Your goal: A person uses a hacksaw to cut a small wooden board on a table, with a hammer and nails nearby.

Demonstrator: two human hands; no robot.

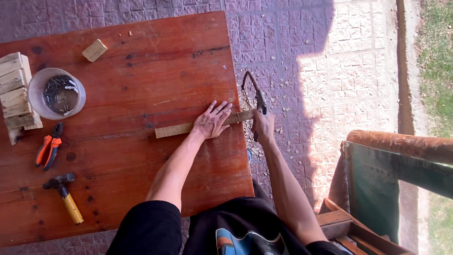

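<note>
A thin wooden strip [172,129] lies across the red-brown table [141,71], its right end sticking out past the table's right edge. My left hand [212,121] lies flat on the strip with fingers spread, pinning it near the edge. My right hand [263,125] is beyond the table edge, closed around the handle of a hand saw [252,87] whose frame arches up and away. The saw meets the overhanging end of the strip.
On the table's left stand a stack of wood pieces [15,94], a clear tub of nails [57,93], orange-handled pliers [48,151], a yellow-handled hammer [65,196] and a small wood block [95,50]. Sawdust litters the paving [283,108]. A wooden chair [391,179] stands right.
</note>
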